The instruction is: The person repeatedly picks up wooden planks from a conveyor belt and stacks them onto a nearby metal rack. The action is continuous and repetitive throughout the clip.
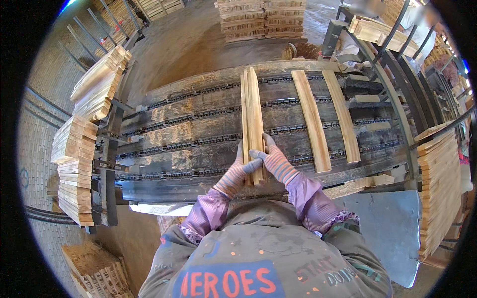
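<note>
Both my hands, in striped work gloves, grip the near end of a small bundle of wooden slats point(253, 119) over the dark chain conveyor point(198, 139). My left hand point(235, 175) wraps the bundle's left side, its thumb lying across the top. My right hand point(276, 163) closes on the right side, thumb also over the wood. The slats stand close together, pointing away from me; their exact number is hard to make out. To the right, two single slats, one wider point(312, 121) and one narrower point(341, 116), lie apart on the chains.
Stacked slats point(74, 169) rest on a metal rack at the left. A tall stack point(437, 193) stands at the right beside a grey metal sheet point(382, 228). Beyond the conveyor are a wood pile point(263, 22) and a wicker basket point(304, 51). A blurred person point(420, 30) is at far right.
</note>
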Demonstrator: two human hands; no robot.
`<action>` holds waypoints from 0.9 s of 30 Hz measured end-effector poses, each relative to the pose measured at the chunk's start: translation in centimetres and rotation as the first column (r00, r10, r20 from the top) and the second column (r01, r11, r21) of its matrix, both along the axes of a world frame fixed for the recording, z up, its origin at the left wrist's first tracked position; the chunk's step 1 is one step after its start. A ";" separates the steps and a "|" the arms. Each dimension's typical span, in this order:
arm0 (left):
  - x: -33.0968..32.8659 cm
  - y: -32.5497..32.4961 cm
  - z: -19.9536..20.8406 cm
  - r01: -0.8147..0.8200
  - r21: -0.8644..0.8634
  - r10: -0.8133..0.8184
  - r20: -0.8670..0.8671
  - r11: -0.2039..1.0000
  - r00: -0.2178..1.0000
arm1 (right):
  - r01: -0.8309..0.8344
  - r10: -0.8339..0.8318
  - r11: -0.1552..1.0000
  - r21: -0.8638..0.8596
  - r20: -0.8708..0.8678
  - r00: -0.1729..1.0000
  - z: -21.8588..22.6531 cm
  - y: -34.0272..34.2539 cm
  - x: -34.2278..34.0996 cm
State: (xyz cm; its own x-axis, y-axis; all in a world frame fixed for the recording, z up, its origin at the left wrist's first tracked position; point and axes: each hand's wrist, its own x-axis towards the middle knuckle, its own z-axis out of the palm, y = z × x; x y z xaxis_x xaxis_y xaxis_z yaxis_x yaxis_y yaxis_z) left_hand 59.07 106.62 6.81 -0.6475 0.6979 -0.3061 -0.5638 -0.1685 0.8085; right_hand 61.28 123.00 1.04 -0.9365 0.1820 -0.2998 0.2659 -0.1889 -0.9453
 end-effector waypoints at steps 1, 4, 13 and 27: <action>0.1 -0.5 -1.0 0.014 -0.008 -0.014 0.033 1.000 0.999 | -0.002 0.002 0.999 0.050 0.001 1.000 1.0 -0.4 0.6; -0.4 -2.1 -2.3 0.020 0.047 -0.029 0.196 0.999 0.980 | -0.050 0.048 0.995 -0.084 -0.029 0.998 0.7 0.3 1.0; 1.2 -8.0 -3.3 -0.036 0.083 0.003 0.362 0.996 0.932 | -0.041 0.044 0.999 0.028 -0.116 0.992 3.2 -2.1 0.5; 1.4 -3.0 1.8 0.045 0.083 -0.064 0.248 0.996 0.967 | 0.264 -0.202 0.931 0.254 -0.246 0.948 9.6 7.1 1.1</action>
State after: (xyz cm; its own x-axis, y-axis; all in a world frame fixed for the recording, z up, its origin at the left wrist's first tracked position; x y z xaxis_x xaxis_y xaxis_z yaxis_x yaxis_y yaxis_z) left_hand 60.48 103.65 8.65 -0.5172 0.7576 -0.3982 -0.7564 -0.1870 0.6268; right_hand 62.37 130.12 10.67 -0.8930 0.4501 -0.0038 0.0341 0.0592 -0.9977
